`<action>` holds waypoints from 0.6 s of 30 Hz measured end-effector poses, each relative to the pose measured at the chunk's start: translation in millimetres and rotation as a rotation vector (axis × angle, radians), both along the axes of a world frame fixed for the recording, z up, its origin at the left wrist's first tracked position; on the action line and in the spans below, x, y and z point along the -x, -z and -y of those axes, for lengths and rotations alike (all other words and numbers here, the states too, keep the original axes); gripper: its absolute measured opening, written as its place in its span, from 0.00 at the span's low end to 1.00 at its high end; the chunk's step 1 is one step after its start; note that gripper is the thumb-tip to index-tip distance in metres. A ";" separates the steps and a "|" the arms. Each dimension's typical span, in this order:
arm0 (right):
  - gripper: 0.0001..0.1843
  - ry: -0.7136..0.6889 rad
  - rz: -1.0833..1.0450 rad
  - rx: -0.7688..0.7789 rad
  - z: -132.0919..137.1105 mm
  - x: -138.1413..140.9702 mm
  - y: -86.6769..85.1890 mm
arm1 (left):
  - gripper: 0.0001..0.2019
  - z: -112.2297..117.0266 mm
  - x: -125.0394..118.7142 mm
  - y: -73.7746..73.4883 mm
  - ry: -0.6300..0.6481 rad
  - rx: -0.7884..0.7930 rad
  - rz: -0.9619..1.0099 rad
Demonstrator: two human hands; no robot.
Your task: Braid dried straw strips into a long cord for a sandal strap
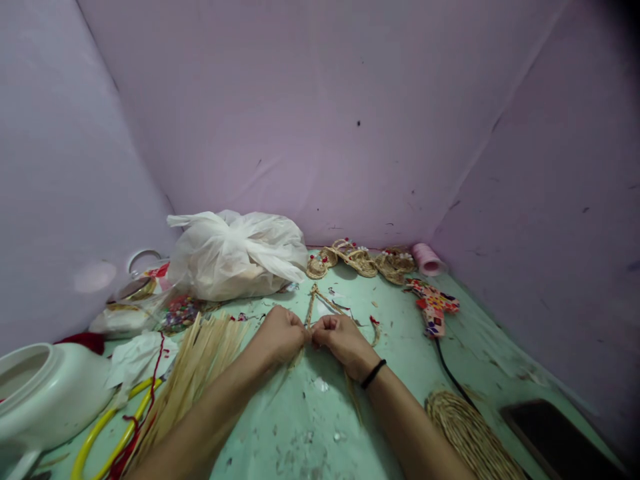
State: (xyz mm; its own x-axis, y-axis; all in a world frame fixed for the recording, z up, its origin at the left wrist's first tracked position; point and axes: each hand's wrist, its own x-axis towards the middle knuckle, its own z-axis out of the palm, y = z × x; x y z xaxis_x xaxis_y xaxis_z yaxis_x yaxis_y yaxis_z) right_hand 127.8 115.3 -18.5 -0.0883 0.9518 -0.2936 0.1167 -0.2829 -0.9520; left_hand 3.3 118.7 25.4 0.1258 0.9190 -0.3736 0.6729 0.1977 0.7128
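At the middle of the table, my left hand (285, 335) and my right hand (344, 339) meet with fingers pinched. Both grip a thin braided straw cord (311, 307), whose braid runs away from me to a folded tip and comes back on the right. Its reddish-tipped end (375, 331) curls beyond my right hand. Loose straw strands (354, 400) trail toward me below the hands. My fingers hide the exact spot they hold. A dark band (373, 374) circles my right wrist. Beside my left forearm lies a bundle of flat dry straw (213, 343).
Left are yellow-handled scissors (89, 440), red yarn (133, 440) and a white container (75, 383). Behind stand a white plastic bag (240, 260), small woven sandals (363, 262) and a pink thread spool (428, 259). Right are a cloth-covered corded tool (434, 303), a woven straw oval (465, 433) and a phone-like dark slab (560, 433).
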 end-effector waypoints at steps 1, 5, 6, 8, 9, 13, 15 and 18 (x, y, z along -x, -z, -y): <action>0.04 0.011 -0.027 0.004 0.5 0.0 -0.3 | 0.07 4.8 -4.0 -0.1 0.004 -0.068 -0.076; 0.04 0.066 -0.126 0.054 3.0 1.3 -3.9 | 0.08 31.3 -22.6 2.9 0.047 -0.328 -0.386; 0.04 0.072 -0.133 0.059 3.6 1.9 -4.8 | 0.09 37.6 -26.5 3.7 0.074 -0.344 -0.414; 0.05 0.075 -0.122 0.060 4.3 3.4 -5.9 | 0.11 46.1 -31.2 3.5 0.135 -0.352 -0.422; 0.05 0.073 -0.116 0.055 4.5 3.9 -6.2 | 0.12 47.4 -31.3 1.9 0.153 -0.353 -0.408; 0.05 0.022 -0.127 0.037 4.5 3.5 -6.4 | 0.05 32.6 -17.4 -12.7 0.121 -0.273 -0.269; 0.05 0.001 -0.106 0.018 4.6 1.7 -7.0 | 0.05 19.3 -7.9 -18.9 0.004 -0.226 -0.127; 0.06 -0.028 -0.088 -0.001 5.0 -0.8 -9.3 | 0.10 5.3 -1.7 -17.8 -0.184 0.086 0.192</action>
State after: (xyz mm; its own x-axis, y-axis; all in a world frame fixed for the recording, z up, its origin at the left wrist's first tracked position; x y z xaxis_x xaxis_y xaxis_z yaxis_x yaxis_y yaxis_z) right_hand 128.6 110.3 -9.2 -0.1407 0.9489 -0.2824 0.0407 -0.2795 -0.9593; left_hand 4.9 113.4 43.1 0.0361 0.8989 -0.4367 0.4743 0.3692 0.7992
